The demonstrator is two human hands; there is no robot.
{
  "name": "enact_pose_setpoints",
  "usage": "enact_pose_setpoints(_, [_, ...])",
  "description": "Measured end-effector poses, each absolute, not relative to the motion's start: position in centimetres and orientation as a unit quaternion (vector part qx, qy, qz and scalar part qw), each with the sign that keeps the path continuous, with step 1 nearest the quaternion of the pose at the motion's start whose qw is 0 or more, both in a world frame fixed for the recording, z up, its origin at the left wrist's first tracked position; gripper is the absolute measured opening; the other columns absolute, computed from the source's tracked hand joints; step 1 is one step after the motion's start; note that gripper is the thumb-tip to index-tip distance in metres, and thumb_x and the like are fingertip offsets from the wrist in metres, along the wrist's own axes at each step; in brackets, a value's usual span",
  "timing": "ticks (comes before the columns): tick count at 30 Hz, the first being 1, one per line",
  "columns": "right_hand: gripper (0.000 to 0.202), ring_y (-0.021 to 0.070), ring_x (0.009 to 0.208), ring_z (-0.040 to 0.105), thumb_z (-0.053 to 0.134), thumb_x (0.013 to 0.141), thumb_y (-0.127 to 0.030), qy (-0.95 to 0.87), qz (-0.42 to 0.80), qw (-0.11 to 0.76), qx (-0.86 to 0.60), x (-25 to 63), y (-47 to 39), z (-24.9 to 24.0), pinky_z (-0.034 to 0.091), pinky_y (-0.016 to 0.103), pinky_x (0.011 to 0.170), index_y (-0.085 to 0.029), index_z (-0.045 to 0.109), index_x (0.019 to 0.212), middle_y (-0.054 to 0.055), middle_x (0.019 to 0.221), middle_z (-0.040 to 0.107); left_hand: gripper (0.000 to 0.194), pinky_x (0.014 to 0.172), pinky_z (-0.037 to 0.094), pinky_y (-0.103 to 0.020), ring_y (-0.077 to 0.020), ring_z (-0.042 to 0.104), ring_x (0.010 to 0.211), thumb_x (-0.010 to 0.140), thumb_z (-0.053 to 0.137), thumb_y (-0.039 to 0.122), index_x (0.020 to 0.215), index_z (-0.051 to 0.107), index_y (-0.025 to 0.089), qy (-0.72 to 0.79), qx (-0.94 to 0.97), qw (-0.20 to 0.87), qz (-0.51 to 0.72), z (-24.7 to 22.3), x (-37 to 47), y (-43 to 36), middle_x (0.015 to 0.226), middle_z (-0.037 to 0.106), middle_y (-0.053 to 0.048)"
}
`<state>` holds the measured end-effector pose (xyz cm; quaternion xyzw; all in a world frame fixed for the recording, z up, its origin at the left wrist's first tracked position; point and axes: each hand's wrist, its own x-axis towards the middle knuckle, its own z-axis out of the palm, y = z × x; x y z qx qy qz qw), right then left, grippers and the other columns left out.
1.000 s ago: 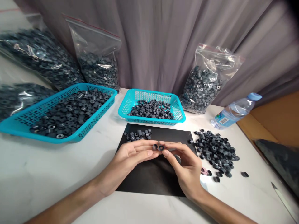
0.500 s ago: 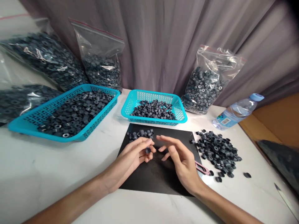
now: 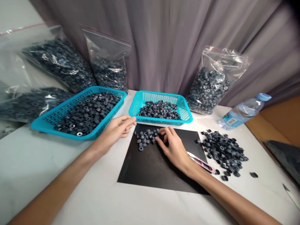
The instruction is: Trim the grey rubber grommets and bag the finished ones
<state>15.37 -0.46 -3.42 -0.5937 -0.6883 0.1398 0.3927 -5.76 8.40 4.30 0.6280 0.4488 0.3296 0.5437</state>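
Observation:
My left hand (image 3: 119,129) hovers between the two blue baskets, near the front edge of the left basket (image 3: 93,134); its fingers are pressed together, and whatever they hold is hidden. My right hand (image 3: 172,142) reaches down to the black mat (image 3: 150,172), fingers curled at the right side of a small group of dark grey rings (image 3: 145,137). What lies between its fingertips is too small to make out. Dark rings fill much of the left basket, and more rings (image 3: 159,110) lie in the middle basket (image 3: 161,120).
A pink-handled cutter (image 3: 203,164) lies on the mat's right edge beside a pile of black rings (image 3: 225,151). Behind stand bags of rings (image 3: 110,73) (image 3: 208,87) and a water bottle (image 3: 245,111). A pointed blade (image 3: 290,195) lies far right.
My left hand has moved up and left, away from the mat. My right hand has moved to the rings on the mat, its fingers curling. The view has shifted slightly left.

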Motion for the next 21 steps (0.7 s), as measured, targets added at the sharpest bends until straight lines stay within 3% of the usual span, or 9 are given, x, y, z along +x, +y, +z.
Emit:
enact_pose_setpoints(2, [0.016, 0.0199, 0.086, 0.063, 0.052, 0.099, -0.029, -0.693, 0.131, 0.39, -0.592, 15.3, -0.4, -3.6, 0.054, 0.036, 0.082, -0.023, 0.055, 0.114, 0.007, 0.108, 0.058, 0.023, 0.054, 0.034, -0.02, -0.0106, 0.041, 0.058, 0.086, 0.063, 0.041, 0.08, 0.063, 0.019, 0.468, 0.746, 0.396, 0.26, 4.0, -7.0, 9.4, 0.067, 0.047, 0.004])
enact_pose_setpoints(4, [0.02, 0.0205, 0.088, 0.063, 0.05, 0.099, -0.028, -0.701, 0.127, 0.384, -0.588, 15.2, -0.5, -3.7, 0.053, 0.036, 0.081, -0.024, 0.054, 0.119, 0.008, 0.109, 0.058, 0.024, 0.064, 0.038, -0.023, -0.0133, 0.046, 0.065, 0.087, 0.061, 0.044, 0.092, 0.065, 0.021, 0.465, 0.804, 0.318, 0.193, 3.5, -8.0, 10.1, 0.07, 0.049, 0.004])
enact_pose_setpoints(7, [0.02, 0.0203, 0.087, 0.063, 0.049, 0.1, -0.027, -0.706, 0.128, 0.379, -0.584, 15.2, -0.6, -3.6, 0.052, 0.034, 0.079, -0.024, 0.056, 0.119, 0.007, 0.109, 0.059, 0.033, 0.07, 0.04, -0.026, -0.0153, 0.049, 0.068, 0.087, 0.061, 0.045, 0.111, 0.063, 0.023, 0.428, 0.842, 0.306, 0.118, 2.4, -8.6, 10.5, 0.074, 0.047, 0.005])
enact_pose_setpoints(10, [0.015, 0.0197, 0.087, 0.063, 0.049, 0.1, -0.025, -0.707, 0.126, 0.382, -0.581, 15.2, -0.6, -3.6, 0.051, 0.033, 0.078, -0.023, 0.058, 0.112, 0.006, 0.104, 0.059, 0.033, 0.076, 0.04, -0.028, -0.0185, 0.054, 0.081, 0.089, 0.059, 0.04, 0.117, 0.062, 0.023, 0.392, 0.863, 0.299, 0.113, 1.6, -8.3, 10.4, 0.085, 0.053, 0.001])
enact_pose_setpoints(15, [0.009, 0.0185, 0.082, 0.06, 0.05, 0.097, -0.02, -0.711, 0.128, 0.386, -0.574, 15.3, -0.6, -3.9, 0.048, 0.03, 0.073, -0.023, 0.057, 0.101, 0.004, 0.098, 0.058, 0.02, 0.079, 0.038, -0.029, -0.0192, 0.052, 0.083, 0.093, 0.054, 0.038, 0.099, 0.064, 0.021, 0.376, 0.868, 0.296, 0.131, 1.6, -7.9, 10.4, 0.087, 0.055, -0.001])
enact_pose_setpoints(21, [0.008, 0.017, 0.073, 0.056, 0.048, 0.095, -0.018, -0.706, 0.138, 0.4, -0.568, 15.6, -0.8, -3.9, 0.045, 0.029, 0.069, -0.023, 0.052, 0.092, 0.003, 0.09, 0.056, 0.021, 0.073, 0.035, -0.028, -0.0151, 0.045, 0.074, 0.094, 0.054, 0.041, 0.096, 0.064, 0.022, 0.372, 0.839, 0.333, 0.217, 3.6, -7.3, 9.5, 0.091, 0.057, 0.0])
